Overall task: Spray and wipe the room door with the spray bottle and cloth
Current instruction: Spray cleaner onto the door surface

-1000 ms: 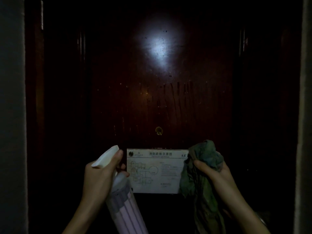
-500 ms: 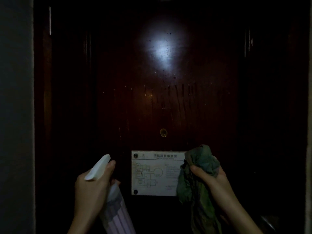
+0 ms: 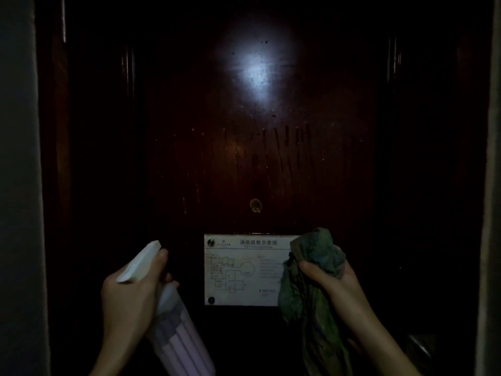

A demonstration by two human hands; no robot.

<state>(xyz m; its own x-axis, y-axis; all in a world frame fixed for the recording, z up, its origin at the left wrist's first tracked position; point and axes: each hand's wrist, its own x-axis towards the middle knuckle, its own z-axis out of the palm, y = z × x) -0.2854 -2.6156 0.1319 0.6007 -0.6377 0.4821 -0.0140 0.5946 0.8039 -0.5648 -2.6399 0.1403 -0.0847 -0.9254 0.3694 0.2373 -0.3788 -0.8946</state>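
A dark reddish-brown wooden door (image 3: 244, 158) fills the view, with wet streaks running down its middle and a bright glare high up. My left hand (image 3: 130, 299) grips a pale lilac spray bottle (image 3: 176, 340) with a white nozzle, pointed up and left toward the door. My right hand (image 3: 333, 280) holds a bunched green cloth (image 3: 311, 280), raised in front of the right edge of the white plan sign (image 3: 238, 270). The cloth's loose end hangs down below the hand.
A small brass peephole (image 3: 255, 205) sits above the sign. Pale wall or frame strips border the door at the left (image 3: 19, 185) and right (image 3: 490, 213). A metal door handle (image 3: 418, 346) glints dimly at the lower right.
The view shifted slightly left and back. Both hands dipped a little, then rose again, keeping hold of the bottle and the cloth.
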